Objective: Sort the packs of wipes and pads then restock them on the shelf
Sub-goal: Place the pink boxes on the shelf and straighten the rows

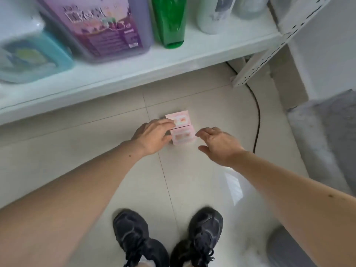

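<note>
- The left hand [154, 136] touches the two pink packs [181, 127] on their left side: its fingertips lie on the left edge of the far pack and its thumb meets the near pack's left side. The fingers are bent round that side, but blur hides how firm the hold is.
- The right hand [219, 144] hovers just right of the packs with fingers spread and thumb held apart; its fingertips come close to the near pack's right edge, and I cannot tell whether they touch it. It holds nothing.
- The two pink packs lie on the pale tiled floor [192, 180], one directly behind the other with their edges touching, each with a lighter label on top. They sit below and in front of the white shelf [134, 74].
- On the shelf stand a purple container [107, 26], a green bottle [169, 20], a teal container [28, 56] at the left and a white bottle [213, 14] further right.
- A black cable [257, 120] curves across the floor to the right of the packs, near the shelf's perforated white upright [256, 62].
- Two black shoes [167, 239] stand on the tiles at the bottom of the view, and grey blurred shapes fill the right edge.
</note>
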Demonstrator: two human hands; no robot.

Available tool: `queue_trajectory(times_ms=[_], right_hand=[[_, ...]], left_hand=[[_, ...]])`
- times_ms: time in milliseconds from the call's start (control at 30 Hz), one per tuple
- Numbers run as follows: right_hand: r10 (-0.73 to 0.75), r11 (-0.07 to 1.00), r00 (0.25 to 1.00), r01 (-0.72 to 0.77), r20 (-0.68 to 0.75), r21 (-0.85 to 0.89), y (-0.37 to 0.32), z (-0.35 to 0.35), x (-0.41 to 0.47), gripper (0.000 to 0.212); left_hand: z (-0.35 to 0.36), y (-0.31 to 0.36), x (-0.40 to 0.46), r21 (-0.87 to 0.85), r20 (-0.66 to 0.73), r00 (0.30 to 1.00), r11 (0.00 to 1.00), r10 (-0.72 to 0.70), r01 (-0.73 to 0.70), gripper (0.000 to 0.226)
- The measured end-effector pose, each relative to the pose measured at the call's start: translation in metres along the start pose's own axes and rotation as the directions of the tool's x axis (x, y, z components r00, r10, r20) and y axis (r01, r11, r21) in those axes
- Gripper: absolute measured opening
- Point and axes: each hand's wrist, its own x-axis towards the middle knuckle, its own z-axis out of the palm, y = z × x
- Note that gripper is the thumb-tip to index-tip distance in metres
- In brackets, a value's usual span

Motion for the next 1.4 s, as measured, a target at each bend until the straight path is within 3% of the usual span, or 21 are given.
queue_trajectory(times_ms=[300,467,667,800,933,1000,1133,1400], right_hand=[[-0.209,0.971,0.976,0.2,-0.054,-0.134,0.034,0.085,0.076,0.049],[-0.143,0.983,0.981,0.125,-0.13,-0.131,0.054,0.09,0.078,0.044],[-0.198,0.965,0.973,0.173,-0.115,-0.196,0.05,0.093,0.084,0.047],[-0.136,0.986,0.966,0.11,-0.219,-0.125,0.049,0.092,0.084,0.055],[-0.009,0.999,0.996,0.005,-0.093,-0.038,0.048,0.093,0.095,0.086],[0.051,0.999,0.997,-0.05,-0.056,0.011,0.05,0.094,0.099,0.082],[0.041,0.996,0.998,-0.038,-0.04,0.081,0.052,0.093,0.101,0.064],[-0.028,0.995,0.998,0.023,0.056,0.096,0.043,0.032,0.06,0.074]], left_hand=[[0.086,-0.041,0.074,0.016,-0.037,0.997,0.997,0.073,-0.073,0.049],[0.097,-0.059,0.073,0.059,-0.123,0.992,0.998,-0.017,0.024,0.043],[0.091,-0.056,0.068,0.103,-0.163,0.986,0.995,0.015,0.002,0.038],[0.089,-0.059,0.067,0.001,-0.253,0.967,0.999,-0.039,0.041,0.046],[0.092,-0.055,0.086,0.012,-0.11,0.989,0.995,-0.097,0.099,0.071],[0.096,-0.054,0.095,0.033,-0.061,0.989,0.99,-0.135,0.137,0.076],[0.094,-0.055,0.101,0.056,-0.104,0.988,0.991,-0.115,0.121,0.063],[0.032,-0.037,0.066,0.042,0.006,1.0,0.999,-0.026,0.026,0.056]])
